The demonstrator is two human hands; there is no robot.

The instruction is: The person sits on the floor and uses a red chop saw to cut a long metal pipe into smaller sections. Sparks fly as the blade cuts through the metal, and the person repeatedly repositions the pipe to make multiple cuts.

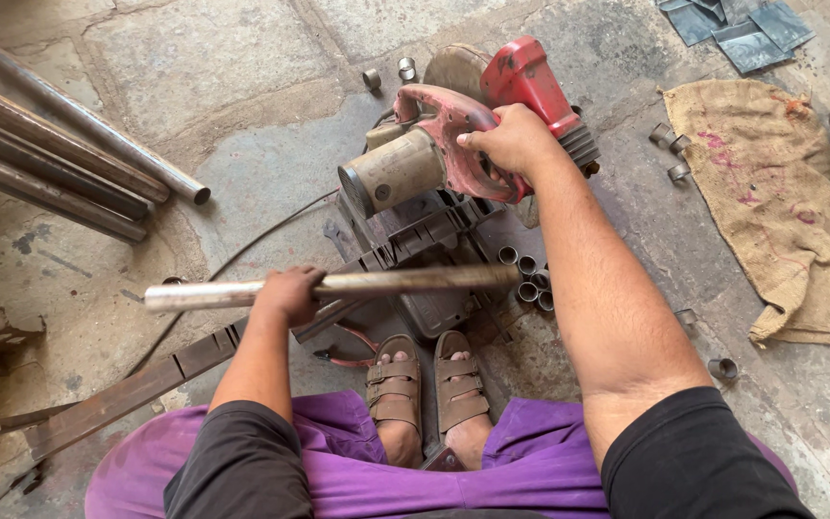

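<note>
Metal workshop — chop saw [473, 125], pipes [60, 154]

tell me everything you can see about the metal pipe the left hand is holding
The long round grey metal pipe lies almost level across the view, its bright, shiny end pointing left and its duller, darker end reaching right over the base of the red chop saw. It looks like bare steel, straight and undented. The left hand wraps round it near the middle in a closed grip. The right hand is on the saw's handle, not on the pipe. Small cut rings lie just beyond its right end.

Cracked stone floor [194, 58], burlap sack [780, 192], daylight.
</note>
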